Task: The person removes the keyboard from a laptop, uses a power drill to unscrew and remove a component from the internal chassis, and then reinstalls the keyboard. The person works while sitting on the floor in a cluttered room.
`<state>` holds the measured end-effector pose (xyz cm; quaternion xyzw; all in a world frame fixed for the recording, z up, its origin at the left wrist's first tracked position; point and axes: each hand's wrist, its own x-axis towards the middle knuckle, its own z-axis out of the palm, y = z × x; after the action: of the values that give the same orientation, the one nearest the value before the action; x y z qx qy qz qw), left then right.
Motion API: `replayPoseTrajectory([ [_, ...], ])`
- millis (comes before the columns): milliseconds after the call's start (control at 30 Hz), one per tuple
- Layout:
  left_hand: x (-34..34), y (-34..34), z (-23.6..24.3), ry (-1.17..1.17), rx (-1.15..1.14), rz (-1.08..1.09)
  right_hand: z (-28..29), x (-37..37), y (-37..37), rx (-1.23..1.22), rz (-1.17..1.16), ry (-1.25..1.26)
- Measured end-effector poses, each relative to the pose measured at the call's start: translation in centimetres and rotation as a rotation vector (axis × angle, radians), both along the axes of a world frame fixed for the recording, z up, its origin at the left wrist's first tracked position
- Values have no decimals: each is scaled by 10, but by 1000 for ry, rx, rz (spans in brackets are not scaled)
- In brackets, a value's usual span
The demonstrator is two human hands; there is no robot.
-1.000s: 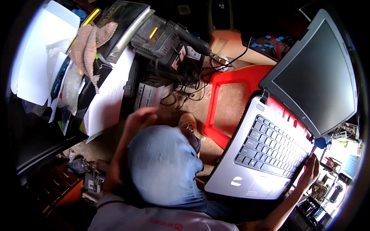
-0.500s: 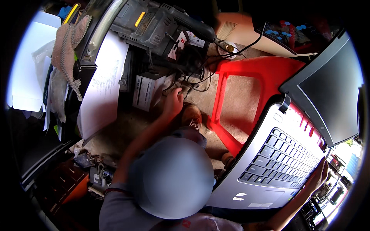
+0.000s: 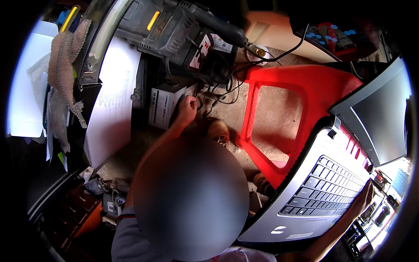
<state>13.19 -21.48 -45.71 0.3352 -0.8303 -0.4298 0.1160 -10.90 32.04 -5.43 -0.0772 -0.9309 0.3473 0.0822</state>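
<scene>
A silver laptop base with black keys (image 3: 323, 185) lies tilted at the right. Its dark screen half (image 3: 384, 109) stands beyond it, with red showing through the gap between them and a hinge sticking up at the corner. My right hand (image 3: 365, 198) grips the base's right edge, its fingers partly in shadow. My left hand (image 3: 187, 111) reaches to the floor with fingers curled, beside a white box (image 3: 160, 107) and several black cables (image 3: 222, 96). What it holds, if anything, is hidden. A large grey blurred round shape covers the lower middle.
A red plastic chair (image 3: 318, 81) with a wide opening stands under the laptop's far side. A dark power tool (image 3: 157, 30) sits at the upper left, near a hanging sheet of paper (image 3: 111, 100) and a cloth (image 3: 65, 65). A brown shoe (image 3: 218, 131) rests on the floor.
My left hand has drawn back slightly left from the cables toward the white box, its fingers more curled. The laptop appears lower and farther right as the view shifts; my right hand stays on it.
</scene>
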Motion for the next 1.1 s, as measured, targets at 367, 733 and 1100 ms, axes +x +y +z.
replayPoseTrajectory([
  [367, -16, 53, 20, -432, -146, -155, 4, -5, -26, 89, 73, 3],
  [733, -41, 18, 188, -202, 536, -238, 1, -1, -28, -111, 148, -32],
  [1100, -116, 31, 343, 473, 350, -689, 0, 10, -46, -112, 117, 33],
])
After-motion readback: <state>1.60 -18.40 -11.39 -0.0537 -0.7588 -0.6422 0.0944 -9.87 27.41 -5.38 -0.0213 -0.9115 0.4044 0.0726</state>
